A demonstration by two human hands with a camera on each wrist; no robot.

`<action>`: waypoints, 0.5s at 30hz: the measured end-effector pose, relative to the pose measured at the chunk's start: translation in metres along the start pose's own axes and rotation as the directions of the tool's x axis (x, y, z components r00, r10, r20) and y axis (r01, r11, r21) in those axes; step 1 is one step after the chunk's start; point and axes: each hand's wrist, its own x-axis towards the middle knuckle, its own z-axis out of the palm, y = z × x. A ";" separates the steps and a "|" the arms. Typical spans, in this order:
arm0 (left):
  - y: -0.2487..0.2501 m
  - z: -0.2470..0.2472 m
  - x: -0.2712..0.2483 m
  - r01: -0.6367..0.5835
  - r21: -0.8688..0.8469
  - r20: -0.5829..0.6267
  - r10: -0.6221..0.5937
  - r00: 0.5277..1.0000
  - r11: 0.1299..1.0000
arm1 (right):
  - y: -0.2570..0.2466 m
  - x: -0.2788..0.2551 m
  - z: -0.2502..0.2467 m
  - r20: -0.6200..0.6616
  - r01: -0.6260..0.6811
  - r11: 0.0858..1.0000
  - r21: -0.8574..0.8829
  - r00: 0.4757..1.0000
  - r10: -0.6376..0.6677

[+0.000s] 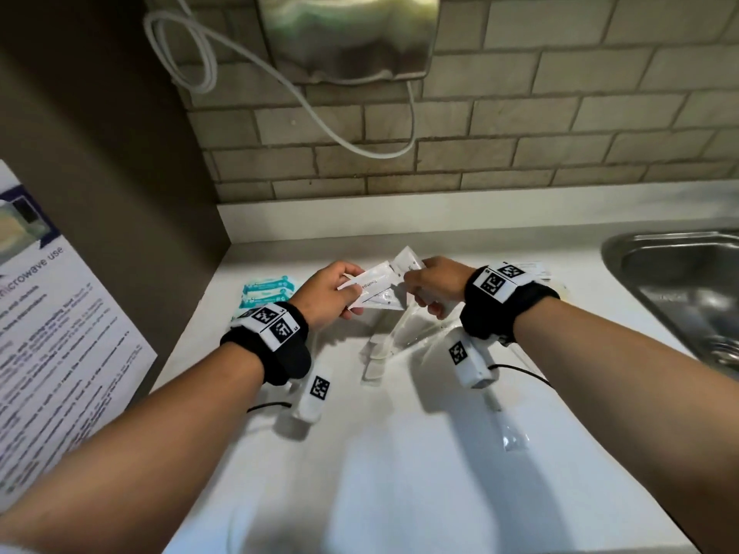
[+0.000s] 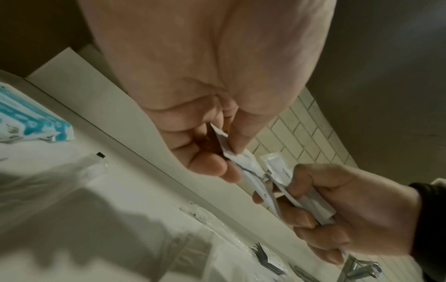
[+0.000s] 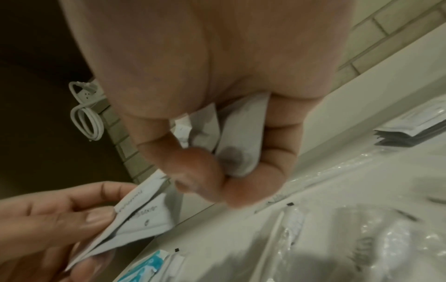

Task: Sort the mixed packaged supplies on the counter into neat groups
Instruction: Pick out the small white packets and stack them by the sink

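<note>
Both hands are up over the white surface (image 1: 400, 453), near the back wall.

Left hand (image 1: 324, 295): grip closed on a fan of flat white packets (image 1: 374, 291), thumb on top, fingers underneath. One packet has print that looks like "Toothpa…". The right wrist view shows at least two packets overlapped in that hand.

Right hand (image 1: 438, 287): grip closed on more white packets (image 1: 408, 259), fingers curled round them. The left wrist view shows several held as a bundle. The two bundles meet or nearly meet between the hands; contact can't be confirmed.

On the surface:
- teal-and-white packs (image 1: 268, 293) stacked by the left corner, just beyond the left wrist
- clear plastic sleeves (image 1: 416, 329) under and in front of the hands, blurred, contents unclear
- one clear wrapped item (image 1: 514, 435) nearer the front, right of centre
- a small stack of flat white packets (image 3: 415, 131) beyond the right wrist, toward the sink (image 1: 680, 281)

A printed notice (image 1: 52, 313) hangs on the left wall, a metal dispenser (image 1: 348, 38) on the tiled wall with a white cord (image 1: 248, 62) looped beside it.
</note>
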 end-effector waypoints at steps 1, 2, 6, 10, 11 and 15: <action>0.000 0.003 0.001 0.008 -0.005 -0.008 -0.008 1.000 1.000 | 0.002 0.000 -0.004 0.016 -0.010 1.000 0.007 1.000 0.010; 0.000 0.006 0.003 0.018 -0.008 -0.011 -0.018 1.000 1.000 | 0.004 0.001 -0.008 0.022 -0.013 1.000 0.014 1.000 0.012; 0.009 0.023 0.014 0.034 0.004 0.008 -0.034 0.999 0.999 | 0.002 0.004 -0.026 0.012 0.002 1.000 -0.001 1.000 -0.002; 0.021 0.039 0.029 0.027 -0.005 0.015 -0.027 1.000 1.000 | 0.002 0.006 -0.048 0.001 0.031 0.987 -0.158 1.000 -0.031; 0.022 0.041 0.030 0.027 -0.004 0.023 -0.027 0.999 1.000 | 0.002 0.007 -0.053 -0.001 0.034 0.985 -0.172 0.999 -0.034; 0.026 0.051 0.038 0.030 -0.028 0.080 -0.027 0.996 0.999 | 0.004 0.009 -0.067 -0.002 0.037 0.990 -0.136 0.999 -0.038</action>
